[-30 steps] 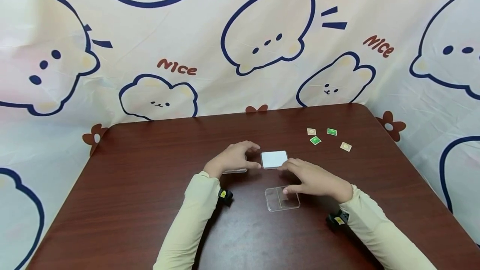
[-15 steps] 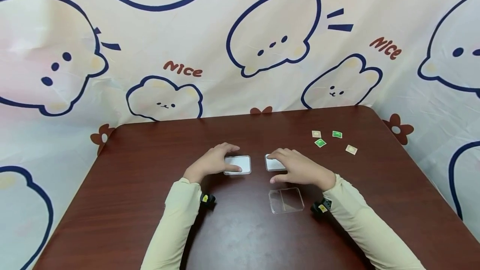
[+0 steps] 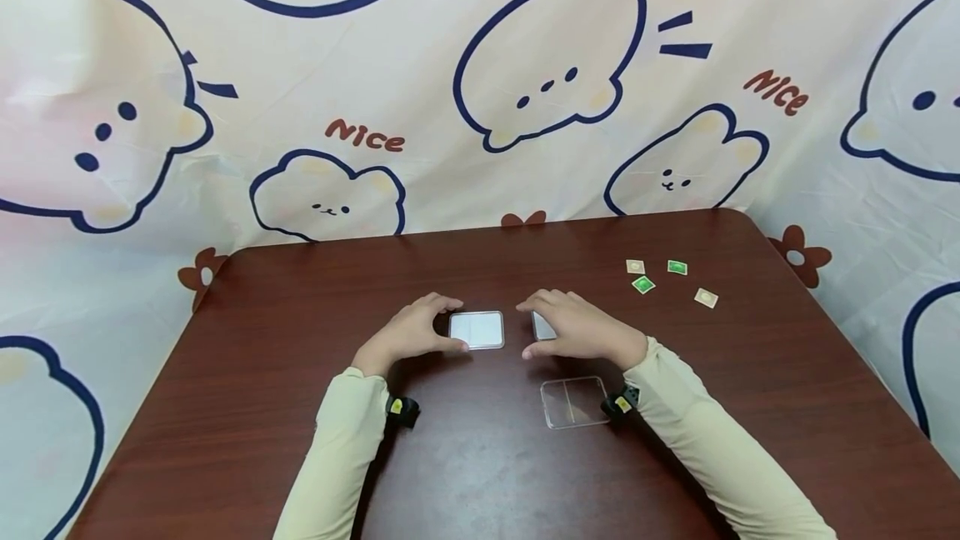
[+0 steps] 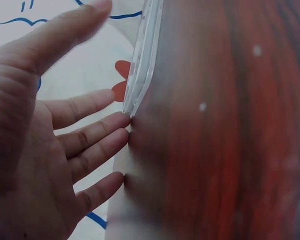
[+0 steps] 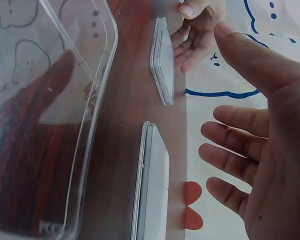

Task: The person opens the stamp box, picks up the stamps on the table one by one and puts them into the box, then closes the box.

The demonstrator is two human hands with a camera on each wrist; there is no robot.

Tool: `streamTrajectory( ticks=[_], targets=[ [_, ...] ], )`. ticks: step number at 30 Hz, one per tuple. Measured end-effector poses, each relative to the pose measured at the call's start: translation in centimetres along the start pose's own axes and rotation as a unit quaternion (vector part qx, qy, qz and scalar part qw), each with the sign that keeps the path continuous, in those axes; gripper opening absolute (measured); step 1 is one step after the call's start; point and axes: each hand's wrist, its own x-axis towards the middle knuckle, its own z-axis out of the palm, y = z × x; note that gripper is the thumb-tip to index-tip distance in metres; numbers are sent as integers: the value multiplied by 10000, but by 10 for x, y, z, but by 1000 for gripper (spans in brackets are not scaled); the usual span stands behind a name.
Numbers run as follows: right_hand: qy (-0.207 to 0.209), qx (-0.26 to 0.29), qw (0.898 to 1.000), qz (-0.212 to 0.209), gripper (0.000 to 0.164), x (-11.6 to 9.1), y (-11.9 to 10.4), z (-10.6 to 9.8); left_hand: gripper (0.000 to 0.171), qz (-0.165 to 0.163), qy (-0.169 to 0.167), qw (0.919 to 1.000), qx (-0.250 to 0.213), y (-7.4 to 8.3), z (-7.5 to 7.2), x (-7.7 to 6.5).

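My left hand point(image 3: 412, 330) is at the left end of a flat clear-rimmed box with a white top point(image 3: 477, 330). Its thumb and fingers are spread around that end, and in the left wrist view the fingertips reach down by the box's corner point(image 4: 142, 75). My right hand point(image 3: 581, 327) hovers over a second, similar white-topped box point(image 3: 542, 327), hiding most of it in the head view. In the right wrist view the fingers are spread and apart from this box point(image 5: 155, 185). Neither hand holds anything.
A clear, shallow plastic piece with a dividing line point(image 3: 558, 407) lies in front of the right hand. Several small cards, green point(image 3: 642, 285) and tan point(image 3: 706, 298), lie at the back right of the brown table point(image 3: 247, 407). A cartoon-print cloth point(image 3: 450, 182) hangs behind.
My left hand has drawn back to the left, uncovering the left box. My right hand has moved leftward over the right box, away from above the clear plastic piece.
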Motion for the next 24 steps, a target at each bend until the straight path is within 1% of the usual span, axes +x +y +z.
streamTrajectory(
  ticks=[6,12,16,20,24],
  targets=[
    [-125,9,9999,49,70,7,-1,2,77,73,50,9999,147,-3,3,0],
    [-169,11,9998,135,71,16,0,5,78,69,-55,9998,163,-4,0,3],
    [-260,-117,9995,146,73,26,-1,9,78,25,-61,9997,227,-7,0,3],
    [-383,-302,9986,197,74,35,-5,13,76,-3,-63,9994,326,-10,3,3],
    [-494,-628,9963,330,77,39,-8,16,75,6,-91,9992,383,-10,8,4]
  ],
)
